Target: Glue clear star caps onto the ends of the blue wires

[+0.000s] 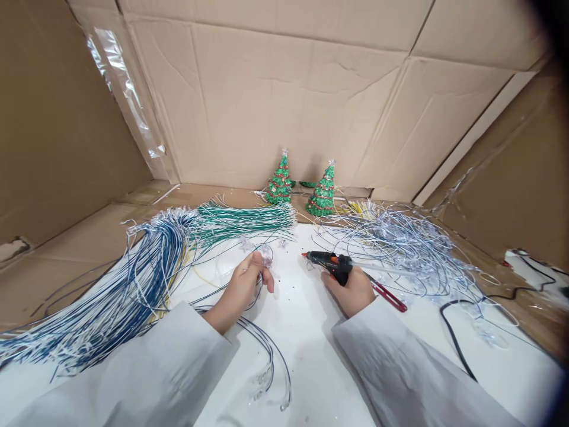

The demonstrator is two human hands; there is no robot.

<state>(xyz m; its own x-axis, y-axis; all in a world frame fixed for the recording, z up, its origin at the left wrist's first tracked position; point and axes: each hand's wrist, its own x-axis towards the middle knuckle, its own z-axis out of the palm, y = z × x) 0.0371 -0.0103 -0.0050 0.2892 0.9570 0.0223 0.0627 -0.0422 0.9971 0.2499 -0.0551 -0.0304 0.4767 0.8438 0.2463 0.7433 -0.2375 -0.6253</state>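
Head view, left hand (243, 289): I see it curled, fingertips pinching a small clear star piece (265, 256) on thin wires that loop back under the wrist.
Head view, right hand (352, 289): I see the fingers wrapped round the grip of a black glue gun (329, 260), nozzle pointing left, just above the white tabletop (306, 332).
Gap: star piece and nozzle are near, not touching.
Left of hands: blue and white wire bundle (133, 284); green wire bundle (240, 220) beyond it.
Right of hands: tangled clear wires (400, 249); black cord (453, 338).
Rear: two green miniature trees (302, 187) upright against the cardboard wall (284, 101).
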